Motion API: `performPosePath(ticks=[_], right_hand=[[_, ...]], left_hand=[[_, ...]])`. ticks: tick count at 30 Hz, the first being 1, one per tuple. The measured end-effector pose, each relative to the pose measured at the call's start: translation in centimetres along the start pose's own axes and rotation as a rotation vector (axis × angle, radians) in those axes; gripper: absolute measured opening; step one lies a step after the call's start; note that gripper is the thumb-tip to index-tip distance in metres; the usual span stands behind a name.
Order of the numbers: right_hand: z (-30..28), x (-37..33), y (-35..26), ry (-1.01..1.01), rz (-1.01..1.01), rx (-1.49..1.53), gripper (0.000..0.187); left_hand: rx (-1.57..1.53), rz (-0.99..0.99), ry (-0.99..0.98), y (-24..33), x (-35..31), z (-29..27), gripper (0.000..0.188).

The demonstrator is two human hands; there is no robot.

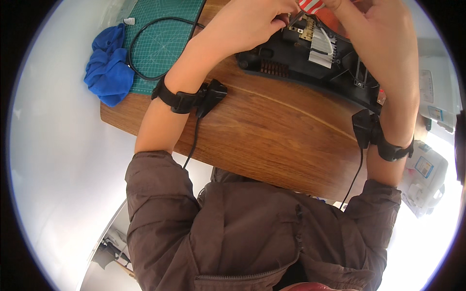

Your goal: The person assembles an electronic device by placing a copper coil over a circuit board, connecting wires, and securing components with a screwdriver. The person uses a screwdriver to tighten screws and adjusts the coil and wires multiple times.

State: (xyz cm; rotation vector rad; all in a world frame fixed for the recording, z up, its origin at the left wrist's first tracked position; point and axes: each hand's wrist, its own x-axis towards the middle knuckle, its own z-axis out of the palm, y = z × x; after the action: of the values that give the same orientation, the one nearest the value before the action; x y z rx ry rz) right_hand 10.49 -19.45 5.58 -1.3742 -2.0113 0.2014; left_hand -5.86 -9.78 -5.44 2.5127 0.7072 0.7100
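Note:
At the top edge, an opened black appliance housing (310, 77) lies on the table with its inside facing up. It bears a circuit board (307, 30), a finned metal heat sink (321, 52), pale wires and part of an orange-brown round piece (335, 20). Over the board, my left hand (262, 22) pinches something small and dark that I cannot make out. My right hand (381, 36) is bent over the housing's right side, its thumb closed against a red-and-white striped piece (310, 6). The upper frame edge cuts off part of its fingers and the striped piece.
A green cutting mat (158, 53) lies at the far left with a looped black cable (138, 35) on it. Beside it is a crumpled blue cloth (109, 63). Translucent plastic containers (424, 172) stand right of the wooden table (252, 131). Wrist straps carry dangling cables.

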Motion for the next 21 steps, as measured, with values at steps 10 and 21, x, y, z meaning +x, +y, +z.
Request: performPosePath(ticks=[10, 21], right_hand=[[-2.2, 3.4, 2.4, -0.169, -0.434, -0.430, 0.031], [-1.9, 3.4, -4.2, -0.377, -0.132, -0.434, 0.031]], left_hand=[[0.044, -0.005, 0.067, -0.9, -0.5, 1.2, 0.015], [0.039, -0.073, 0.072, -2.0, -1.1, 2.4, 0.021]])
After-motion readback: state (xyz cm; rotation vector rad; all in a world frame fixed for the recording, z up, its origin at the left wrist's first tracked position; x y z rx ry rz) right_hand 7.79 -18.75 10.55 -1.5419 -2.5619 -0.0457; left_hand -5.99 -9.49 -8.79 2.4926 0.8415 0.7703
